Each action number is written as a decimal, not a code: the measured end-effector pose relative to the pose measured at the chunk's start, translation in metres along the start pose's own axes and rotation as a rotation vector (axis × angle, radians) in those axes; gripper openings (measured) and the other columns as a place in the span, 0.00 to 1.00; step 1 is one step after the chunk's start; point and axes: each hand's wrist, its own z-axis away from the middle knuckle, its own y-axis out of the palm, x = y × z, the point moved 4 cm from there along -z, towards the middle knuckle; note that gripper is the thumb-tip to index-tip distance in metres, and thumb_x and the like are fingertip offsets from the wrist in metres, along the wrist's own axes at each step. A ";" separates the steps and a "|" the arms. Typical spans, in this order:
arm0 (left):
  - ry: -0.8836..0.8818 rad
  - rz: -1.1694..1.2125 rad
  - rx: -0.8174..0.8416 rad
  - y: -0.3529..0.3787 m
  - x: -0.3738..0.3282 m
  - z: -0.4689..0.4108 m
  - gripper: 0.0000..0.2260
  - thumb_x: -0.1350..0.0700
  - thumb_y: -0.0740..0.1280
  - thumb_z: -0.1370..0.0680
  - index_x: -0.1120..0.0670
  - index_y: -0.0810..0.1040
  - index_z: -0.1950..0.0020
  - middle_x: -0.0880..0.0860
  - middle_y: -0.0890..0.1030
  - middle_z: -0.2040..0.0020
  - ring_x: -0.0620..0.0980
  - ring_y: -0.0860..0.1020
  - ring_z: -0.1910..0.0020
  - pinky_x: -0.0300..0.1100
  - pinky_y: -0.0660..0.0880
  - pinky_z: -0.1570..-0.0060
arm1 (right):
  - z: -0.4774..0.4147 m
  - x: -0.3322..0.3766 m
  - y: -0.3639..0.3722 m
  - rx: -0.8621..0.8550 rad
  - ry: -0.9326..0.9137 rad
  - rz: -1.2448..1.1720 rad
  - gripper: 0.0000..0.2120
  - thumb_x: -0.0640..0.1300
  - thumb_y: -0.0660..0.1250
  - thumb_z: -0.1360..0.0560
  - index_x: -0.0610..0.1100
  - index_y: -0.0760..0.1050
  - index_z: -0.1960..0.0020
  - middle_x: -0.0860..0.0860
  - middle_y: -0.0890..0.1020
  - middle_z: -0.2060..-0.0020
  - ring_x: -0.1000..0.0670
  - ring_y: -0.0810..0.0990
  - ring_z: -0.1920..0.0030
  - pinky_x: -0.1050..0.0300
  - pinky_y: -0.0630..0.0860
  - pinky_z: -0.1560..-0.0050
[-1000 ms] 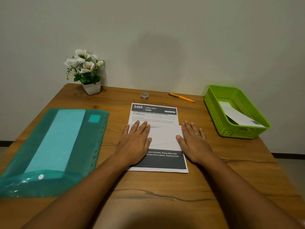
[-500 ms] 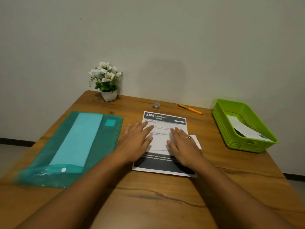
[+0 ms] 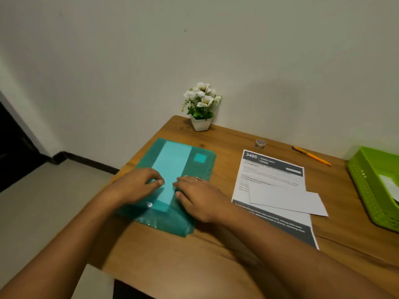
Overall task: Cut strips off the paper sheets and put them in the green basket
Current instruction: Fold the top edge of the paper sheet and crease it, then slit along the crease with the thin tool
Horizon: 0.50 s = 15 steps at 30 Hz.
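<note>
A teal plastic folder [image 3: 172,160] lies on the left half of the wooden table [image 3: 216,251], with a pale sheet visible inside. My left hand [image 3: 133,186] and my right hand [image 3: 200,195] both rest on its near half, fingertips almost meeting over the pale sheet, fingers curled down and holding nothing. To the right lies a printed paper sheet [image 3: 272,171] with a white cut strip [image 3: 285,199] across it. The green basket [image 3: 371,180] sits at the right edge with a white strip [image 3: 388,184] inside.
A small white pot of white flowers [image 3: 200,108] stands at the back by the wall. A roll of tape [image 3: 260,143] and an orange pen-like cutter [image 3: 312,156] lie behind the printed sheet. The table's left edge drops to the floor.
Both hands left the printed sheet and moved left onto the teal folder. The white strip stays lying across the sheet. The view has swung to the left.
</note>
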 end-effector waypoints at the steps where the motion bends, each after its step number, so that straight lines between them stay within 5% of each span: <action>1: 0.005 0.017 0.016 0.001 0.006 0.004 0.12 0.47 0.63 0.16 0.48 0.82 0.38 0.48 0.80 0.33 0.44 0.76 0.39 0.42 0.73 0.39 | -0.006 0.005 0.003 0.014 -0.008 -0.003 0.17 0.50 0.55 0.15 0.44 0.74 0.32 0.45 0.79 0.33 0.44 0.75 0.32 0.43 0.71 0.30; 4: 0.003 0.091 0.058 0.006 0.016 0.010 0.12 0.45 0.64 0.17 0.46 0.86 0.48 0.47 0.74 0.27 0.44 0.73 0.32 0.42 0.69 0.36 | -0.016 0.012 0.009 0.054 -0.015 -0.016 0.15 0.49 0.55 0.15 0.44 0.76 0.36 0.46 0.81 0.41 0.46 0.77 0.38 0.43 0.74 0.36; 10: 0.027 0.233 0.123 0.010 0.022 0.017 0.20 0.39 0.66 0.20 0.47 0.79 0.68 0.44 0.70 0.23 0.41 0.70 0.27 0.50 0.67 0.27 | -0.019 0.010 0.010 0.052 -0.027 -0.053 0.17 0.49 0.57 0.15 0.45 0.76 0.31 0.47 0.79 0.32 0.46 0.75 0.31 0.44 0.71 0.31; 15: 0.044 0.227 0.230 0.003 0.024 0.028 0.07 0.43 0.72 0.23 0.43 0.85 0.59 0.37 0.67 0.23 0.39 0.59 0.22 0.48 0.55 0.24 | -0.016 0.011 0.013 0.036 -0.037 -0.012 0.20 0.56 0.61 0.16 0.47 0.73 0.30 0.48 0.77 0.31 0.46 0.74 0.31 0.45 0.72 0.32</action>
